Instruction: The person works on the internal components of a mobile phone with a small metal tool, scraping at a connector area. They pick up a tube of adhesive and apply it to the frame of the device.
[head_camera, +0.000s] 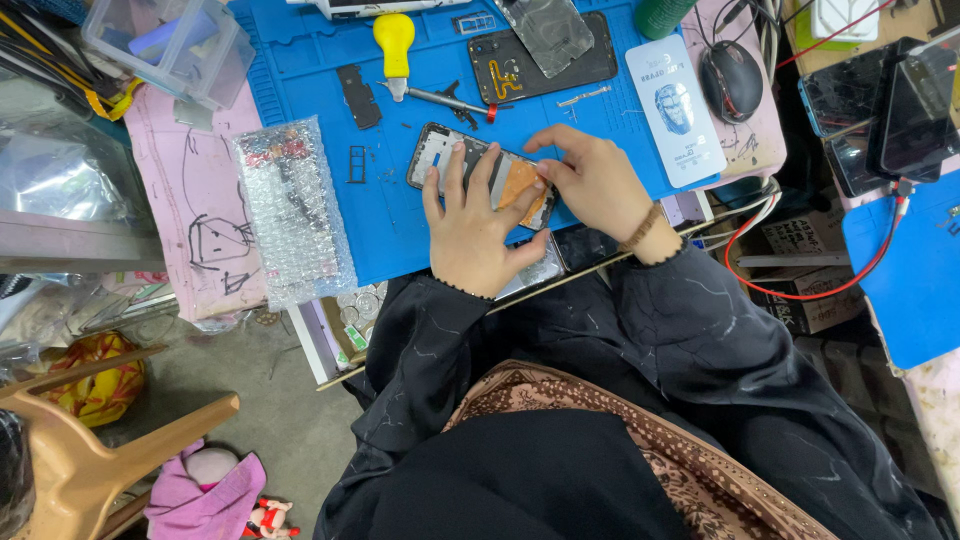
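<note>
The opened phone frame (480, 172) lies on the blue mat (400, 240), just below the yellow-handled tool (394, 42); the left hand (478, 225) presses flat on the frame, fingers spread wide, holding nothing; the right hand (598, 183) touches the frame's right end, its grip pinched narrow there; bubble wrap (292, 208) lies left of the frame.

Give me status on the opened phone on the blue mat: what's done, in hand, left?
Done: the phone frame lies opened, and a separate back shell sits further up the blue mat. In hand: the left hand steadies the frame while the right hand pinches at an orange part inside it. Left: the frame is not closed; the screwdriver and small parts lie loose.
</note>
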